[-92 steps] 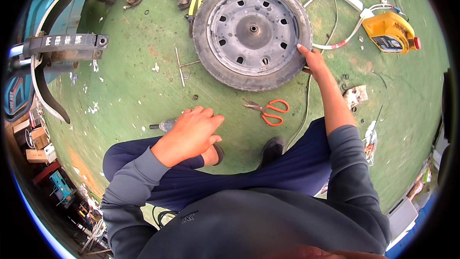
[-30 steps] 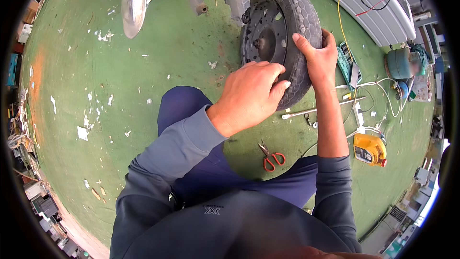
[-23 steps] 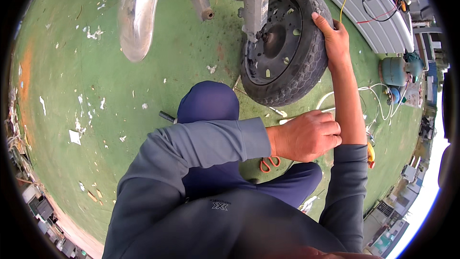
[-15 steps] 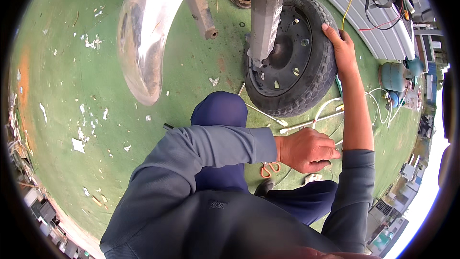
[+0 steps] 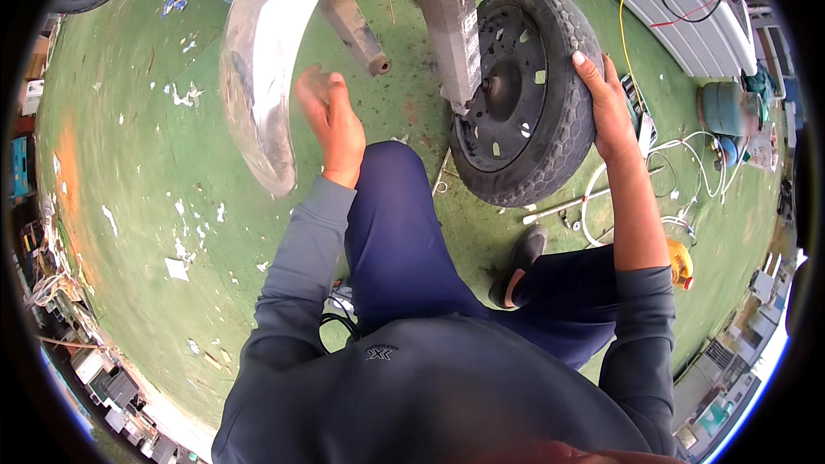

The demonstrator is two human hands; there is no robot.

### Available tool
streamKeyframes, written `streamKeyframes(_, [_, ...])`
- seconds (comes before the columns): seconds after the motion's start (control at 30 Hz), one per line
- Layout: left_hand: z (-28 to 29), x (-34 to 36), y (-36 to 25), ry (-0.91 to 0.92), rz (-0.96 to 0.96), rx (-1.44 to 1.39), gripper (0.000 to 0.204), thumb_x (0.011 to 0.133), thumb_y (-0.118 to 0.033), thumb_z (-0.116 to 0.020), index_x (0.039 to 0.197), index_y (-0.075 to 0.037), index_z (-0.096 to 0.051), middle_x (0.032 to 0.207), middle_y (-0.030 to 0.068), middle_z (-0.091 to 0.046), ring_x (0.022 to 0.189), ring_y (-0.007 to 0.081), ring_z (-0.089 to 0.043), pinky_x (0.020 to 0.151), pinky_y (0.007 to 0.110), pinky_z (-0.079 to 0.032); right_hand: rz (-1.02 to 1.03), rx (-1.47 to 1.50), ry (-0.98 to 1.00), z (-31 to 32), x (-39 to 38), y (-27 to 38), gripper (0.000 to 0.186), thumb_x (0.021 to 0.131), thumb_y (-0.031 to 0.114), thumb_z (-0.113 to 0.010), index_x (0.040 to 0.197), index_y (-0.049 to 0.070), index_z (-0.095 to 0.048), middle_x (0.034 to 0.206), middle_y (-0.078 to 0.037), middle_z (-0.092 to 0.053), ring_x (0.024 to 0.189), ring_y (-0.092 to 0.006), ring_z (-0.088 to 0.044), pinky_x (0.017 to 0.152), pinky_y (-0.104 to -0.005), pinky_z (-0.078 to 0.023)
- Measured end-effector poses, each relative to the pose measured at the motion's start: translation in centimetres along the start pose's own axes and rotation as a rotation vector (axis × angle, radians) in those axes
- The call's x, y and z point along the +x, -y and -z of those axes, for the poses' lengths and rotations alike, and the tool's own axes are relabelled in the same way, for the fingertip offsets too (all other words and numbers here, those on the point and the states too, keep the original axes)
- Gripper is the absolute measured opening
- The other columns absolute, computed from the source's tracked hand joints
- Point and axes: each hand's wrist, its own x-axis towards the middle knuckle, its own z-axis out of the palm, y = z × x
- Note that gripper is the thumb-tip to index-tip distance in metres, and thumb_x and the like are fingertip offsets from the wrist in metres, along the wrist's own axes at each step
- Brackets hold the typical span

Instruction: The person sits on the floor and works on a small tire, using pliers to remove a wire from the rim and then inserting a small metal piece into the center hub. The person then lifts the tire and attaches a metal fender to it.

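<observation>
On the green floor stands a spoked-look black wheel (image 5: 520, 133) with a knobbly tyre, leaning at the right of a grey fork leg (image 5: 447, 30). My right hand (image 5: 610, 107) is closed on the tyre's right side, thumb on the tread. The wheel's hub sits close to the fork leg's lower end; I cannot tell whether they are joined. My left hand (image 5: 333, 129) is raised and open, fingers blurred, between a shiny curved mudguard (image 5: 258, 77) and the second fork leg (image 5: 354, 27). It holds nothing.
A pale ribbed panel (image 5: 675, 13) with cables lies at the upper right, near a teal gas cylinder (image 5: 722, 109). A white hose (image 5: 589, 198) and a metal rod (image 5: 559, 208) lie beyond my right foot. A yellow container (image 5: 679, 264) stands by my right forearm. Paper scraps (image 5: 177, 269) litter the left floor.
My left hand has swung from beside my right forearm across to the mudguard, and its fingers have opened. My right hand stays on the tyre. The wheel's hub shows more clearly beside the fork leg.
</observation>
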Motion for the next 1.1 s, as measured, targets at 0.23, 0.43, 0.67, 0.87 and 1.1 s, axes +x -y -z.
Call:
streamKeyframes(0.23, [-1.9,9.3,0.0,0.326,0.177,0.031,0.071,0.101,-0.06,-0.053,0.146,-0.005,-0.049,0.128,0.0099,-0.063,0.121,0.0207,-0.057,0.105,0.042,-0.041,0.05,0.042,0.015,2.8,-2.2,-3.3,0.085,0.092,0.042,-0.073,0.153,-0.003,-0.035,0.142,-0.018,-0.054,0.127,-0.0258,-0.055,0.11,-0.0359,-0.041])
streamKeyframes(0.43, [-1.3,10.3,1.0,0.487,0.111,-0.128,0.064,0.101,-0.059,-0.054,0.131,-0.003,-0.059,0.119,0.0106,-0.071,0.111,0.0193,-0.065,0.106,0.037,-0.043,0.195,0.0,-0.017,5.4,-10.0,-11.0,0.098,0.079,0.042,-0.079,0.153,-0.003,-0.033,0.142,-0.017,-0.051,0.13,-0.0265,-0.05,0.112,-0.0388,-0.037])
streamKeyframes(0.67, [-1.4,10.1,1.6,0.431,0.067,-0.082,0.062,0.102,-0.058,-0.053,0.121,0.0,-0.065,0.111,0.0136,-0.074,0.105,0.0226,-0.069,0.106,0.039,-0.045,0.217,-0.095,-0.011,6.0,-17.0,-13.8,0.118,0.063,0.057,-0.086,0.149,-0.007,-0.036,0.14,-0.018,-0.051,0.13,-0.0275,-0.05,0.111,-0.0417,-0.037])
streamKeyframes(0.87, [-0.9,8.9,0.1,0.372,0.139,-0.066,0.06,0.101,-0.055,-0.058,0.122,0.001,-0.065,0.113,0.0125,-0.073,0.106,0.0215,-0.069,0.107,0.038,-0.044,0.231,-0.208,0.141,10.3,-16.1,-12.3,0.116,0.062,0.059,-0.085,0.145,-0.008,-0.039,0.136,-0.017,-0.054,0.125,-0.0268,-0.053,0.109,-0.0402,-0.039])
streamKeyframes(1.1, [0.0,6.2,-2.2,0.218,0.057,0.139,0.06,0.094,-0.055,-0.069,0.114,0.001,-0.068,0.101,0.0075,-0.07,0.101,0.0181,-0.063,0.102,0.038,-0.047,0.245,-0.18,0.204,12.0,-13.1,-12.1,0.115,0.064,0.059,-0.083,0.146,-0.008,-0.039,0.136,-0.017,-0.054,0.125,-0.0262,-0.053,0.109,-0.0402,-0.04])
